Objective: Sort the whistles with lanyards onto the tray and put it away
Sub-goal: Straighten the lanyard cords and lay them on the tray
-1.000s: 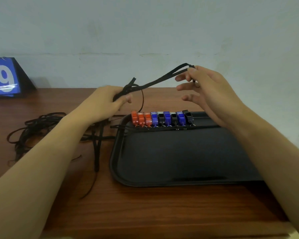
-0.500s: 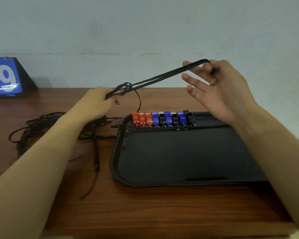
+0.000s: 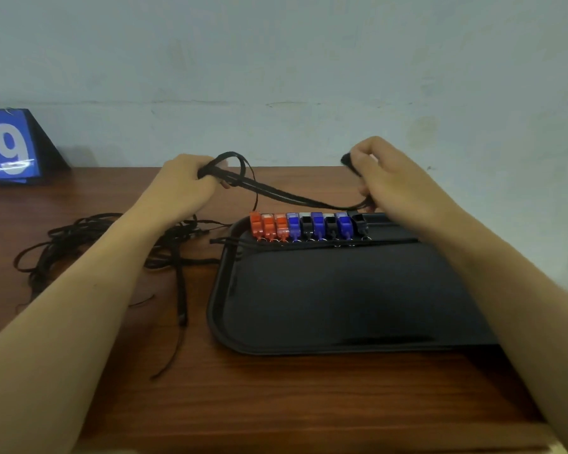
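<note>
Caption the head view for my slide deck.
Both hands hold a black lanyard above coloured plastic whistles on a black tray.

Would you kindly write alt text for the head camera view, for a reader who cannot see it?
Two hands, left hand and right hand, each grip an end of a black lanyard stretched above a row of orange, blue and black whistles on a black tray. More lanyards lie tangled on the wooden table to the left.

Wooden bench against a pale wall

I see a dark brown bench [image 3: 276,404] meeting a scuffed pale blue-grey wall [image 3: 309,60]; a blue number card [image 3: 9,149] stands far left.
</note>
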`<move>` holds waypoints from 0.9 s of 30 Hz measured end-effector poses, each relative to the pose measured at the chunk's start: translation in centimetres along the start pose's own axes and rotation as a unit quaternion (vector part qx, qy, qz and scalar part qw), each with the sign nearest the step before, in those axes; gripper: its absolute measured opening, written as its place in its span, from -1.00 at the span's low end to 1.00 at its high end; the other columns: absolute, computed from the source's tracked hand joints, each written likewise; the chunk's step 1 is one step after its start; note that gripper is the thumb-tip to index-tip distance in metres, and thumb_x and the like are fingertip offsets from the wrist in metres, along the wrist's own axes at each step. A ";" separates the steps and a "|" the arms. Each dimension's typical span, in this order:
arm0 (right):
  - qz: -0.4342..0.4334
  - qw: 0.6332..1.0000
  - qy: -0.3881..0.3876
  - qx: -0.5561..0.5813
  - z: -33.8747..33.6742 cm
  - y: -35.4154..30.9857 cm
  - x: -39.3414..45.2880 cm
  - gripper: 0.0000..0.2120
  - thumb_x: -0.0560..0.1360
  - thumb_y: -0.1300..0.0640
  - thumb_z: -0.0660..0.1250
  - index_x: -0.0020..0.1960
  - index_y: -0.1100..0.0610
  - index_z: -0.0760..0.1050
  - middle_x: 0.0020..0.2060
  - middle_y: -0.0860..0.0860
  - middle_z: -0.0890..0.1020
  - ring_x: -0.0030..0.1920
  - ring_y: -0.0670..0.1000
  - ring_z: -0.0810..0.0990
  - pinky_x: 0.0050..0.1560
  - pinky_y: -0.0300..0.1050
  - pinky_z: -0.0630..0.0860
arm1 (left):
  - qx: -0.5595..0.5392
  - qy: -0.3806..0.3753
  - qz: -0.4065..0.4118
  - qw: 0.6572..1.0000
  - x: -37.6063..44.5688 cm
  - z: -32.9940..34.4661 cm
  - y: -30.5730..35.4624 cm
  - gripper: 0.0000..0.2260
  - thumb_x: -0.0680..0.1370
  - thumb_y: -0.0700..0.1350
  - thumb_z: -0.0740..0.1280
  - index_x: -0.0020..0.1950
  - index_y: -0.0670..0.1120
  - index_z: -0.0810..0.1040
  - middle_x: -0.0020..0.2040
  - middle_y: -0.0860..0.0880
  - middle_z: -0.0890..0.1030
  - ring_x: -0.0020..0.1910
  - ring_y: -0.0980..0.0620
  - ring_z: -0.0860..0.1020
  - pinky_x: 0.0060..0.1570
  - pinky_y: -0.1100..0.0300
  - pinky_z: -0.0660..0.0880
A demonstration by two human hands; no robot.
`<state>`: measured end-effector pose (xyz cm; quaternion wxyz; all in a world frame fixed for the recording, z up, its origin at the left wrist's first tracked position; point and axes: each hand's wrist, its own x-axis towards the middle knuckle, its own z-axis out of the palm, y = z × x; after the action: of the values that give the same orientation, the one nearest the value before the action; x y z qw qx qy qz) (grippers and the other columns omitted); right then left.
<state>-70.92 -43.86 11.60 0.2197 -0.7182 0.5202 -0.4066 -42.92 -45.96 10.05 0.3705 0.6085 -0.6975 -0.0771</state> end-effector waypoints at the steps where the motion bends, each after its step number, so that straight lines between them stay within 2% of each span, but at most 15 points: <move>1: -0.026 0.997 -0.007 -0.070 0.2 0.1 -0.2 -0.83 0.68 -0.04 0.11 0.06 -0.07 0.46 -0.31 -0.13 0.59 -0.35 0.06 0.50 -0.21 -0.03 0.52 | -0.027 0.000 0.014 1.000 -0.1 0.0 0.4 -0.67 0.70 -0.01 0.19 -0.22 0.03 0.57 -0.41 0.04 0.41 -0.44 0.05 0.31 -0.36 0.20 0.26; 2: -0.042 0.993 -0.020 -0.104 0.5 0.2 -0.3 -0.83 0.68 -0.04 0.11 0.10 -0.08 0.48 -0.25 -0.19 0.64 -0.30 0.08 0.56 -0.17 -0.03 0.54 | -0.054 -0.005 0.026 0.998 -0.2 0.0 0.7 -0.64 0.70 0.04 0.18 -0.26 0.01 0.54 -0.40 0.02 0.40 -0.43 0.04 0.31 -0.33 0.19 0.27; 4: -0.058 0.990 -0.043 -0.119 0.7 0.2 -0.4 -0.82 0.67 -0.04 0.15 0.10 -0.08 0.52 -0.15 -0.28 0.66 -0.16 -0.08 0.64 -0.06 -0.11 0.55 | -0.081 -0.022 0.046 0.995 -0.4 0.1 1.2 -0.62 0.69 0.06 0.19 -0.19 -0.10 0.58 -0.38 -0.01 0.42 -0.40 0.03 0.33 -0.29 0.17 0.30; 6: -0.074 0.988 -0.058 -0.124 0.9 0.2 -0.4 -0.81 0.67 -0.07 0.17 0.08 -0.09 0.56 -0.07 -0.28 0.66 0.00 -0.25 0.62 0.03 -0.24 0.52 | -0.076 -0.034 0.070 0.994 -0.6 0.4 1.7 -0.71 0.68 -0.01 0.22 -0.12 -0.05 0.65 -0.36 0.03 0.50 -0.38 0.00 0.39 -0.27 0.15 0.37; 8: -0.093 0.983 -0.078 -0.136 0.9 0.1 -0.5 -0.76 0.66 -0.15 0.17 0.09 -0.11 0.58 -0.05 -0.28 0.66 0.04 -0.28 0.60 0.05 -0.30 0.49 | -0.061 -0.039 0.090 0.993 -0.8 0.7 2.2 -0.79 0.64 -0.12 0.25 -0.06 0.00 0.68 -0.25 0.07 0.63 -0.27 0.00 0.53 -0.14 0.11 0.47; 10: -0.116 0.978 -0.103 -0.138 1.0 -0.2 -0.8 -0.68 0.64 -0.23 0.13 0.07 -0.13 0.60 -0.05 -0.23 0.68 0.01 -0.21 0.63 0.06 -0.22 0.53 | -0.052 -0.035 0.101 0.993 -0.9 1.1 2.9 -0.83 0.63 -0.16 0.27 0.01 -0.02 0.65 -0.15 0.12 0.66 -0.15 0.16 0.58 -0.06 0.22 0.44; 12: -0.137 0.975 -0.131 -0.120 1.3 -0.6 -1.1 -0.63 0.63 -0.28 0.11 0.05 -0.14 0.63 -0.12 -0.14 0.69 -0.09 -0.13 0.65 0.03 -0.10 0.58 | -0.055 -0.026 0.109 0.992 -1.2 1.5 3.5 -0.86 0.61 -0.17 0.28 0.08 0.00 0.60 -0.14 0.12 0.65 -0.15 0.22 0.58 -0.10 0.31 0.41; 14: -0.146 0.972 -0.158 -0.100 1.7 -0.9 -1.4 -0.62 0.62 -0.29 0.12 0.00 -0.15 0.65 -0.26 -0.07 0.65 -0.27 -0.09 0.59 -0.11 -0.06 0.51 | -0.079 -0.029 0.123 0.989 -1.6 1.9 4.0 -0.78 0.59 -0.17 0.30 0.19 0.05 0.56 -0.12 0.05 0.65 -0.16 0.15 0.61 -0.11 0.28 0.49; 16: -0.150 0.968 -0.185 -0.078 2.2 -1.0 -1.6 -0.65 0.60 -0.29 0.18 -0.14 -0.16 0.63 -0.35 -0.06 0.61 -0.35 0.00 0.52 -0.21 -0.02 0.43 | -0.094 -0.050 0.139 0.985 -2.1 2.2 4.5 -0.64 0.57 -0.23 0.29 0.29 0.11 0.51 -0.02 0.07 0.62 -0.08 0.21 0.60 -0.05 0.29 0.50; 19: -0.138 0.962 -0.231 -0.050 2.6 -0.9 -1.7 -0.66 0.52 -0.35 0.29 -0.07 -0.13 0.66 -0.27 0.15 0.67 -0.32 0.27 0.52 -0.23 0.02 0.41 | -0.102 -0.077 0.163 0.978 -2.5 2.7 5.1 -0.55 0.54 -0.25 0.28 0.36 0.14 0.49 0.20 0.14 0.54 0.15 0.31 0.51 0.11 0.34 0.43; 22: -0.122 0.960 -0.249 -0.025 2.7 -0.9 -1.8 -0.76 0.53 -0.21 0.39 0.00 -0.07 0.69 -0.38 0.17 0.61 -0.42 0.20 0.39 -0.28 0.00 0.32 | -0.107 -0.080 0.189 0.973 -2.7 2.9 5.2 -0.60 0.52 -0.18 0.29 0.32 0.14 0.54 0.25 0.11 0.50 0.27 0.24 0.46 0.25 0.32 0.38; 23: -0.122 0.962 -0.244 -0.020 2.7 -1.0 -1.9 -0.80 0.54 -0.14 0.40 0.01 -0.05 0.70 -0.32 0.15 0.66 -0.37 0.20 0.49 -0.24 0.05 0.42 | -0.103 -0.080 0.192 0.973 -2.7 2.9 5.3 -0.65 0.54 -0.17 0.30 0.28 0.14 0.57 0.23 0.09 0.49 0.26 0.22 0.46 0.25 0.33 0.37; 24: -0.123 0.964 -0.234 -0.017 2.8 -1.1 -1.8 -0.83 0.56 -0.10 0.40 0.01 -0.05 0.70 -0.22 0.08 0.71 -0.26 0.19 0.61 -0.10 0.10 0.53 | -0.098 -0.081 0.189 0.974 -2.6 2.8 5.2 -0.70 0.56 -0.19 0.31 0.21 0.13 0.61 0.21 0.08 0.49 0.23 0.21 0.47 0.24 0.32 0.38; 25: -0.125 0.967 -0.220 -0.017 2.7 -1.1 -1.8 -0.84 0.58 -0.07 0.37 -0.01 -0.05 0.69 -0.15 0.05 0.72 -0.15 0.13 0.67 0.01 0.04 0.57 | -0.092 -0.081 0.184 0.975 -2.5 2.7 5.2 -0.74 0.57 -0.21 0.30 0.11 0.11 0.64 0.18 0.07 0.50 0.20 0.18 0.49 0.22 0.29 0.40; 27: -0.127 0.971 -0.198 -0.040 2.4 -0.9 -1.5 -0.76 0.62 -0.10 0.28 -0.10 -0.03 0.64 -0.20 0.08 0.67 -0.21 0.02 0.62 -0.10 -0.06 0.53 | -0.079 -0.082 0.158 0.981 -2.2 2.3 4.8 -0.74 0.57 -0.28 0.26 -0.06 0.07 0.62 0.07 0.02 0.59 0.06 0.06 0.57 0.10 0.21 0.47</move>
<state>-68.66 -42.37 10.38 0.2361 -0.8525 0.3871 -0.2602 -48.19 -43.53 10.16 0.3662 0.4509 -0.8049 -0.1215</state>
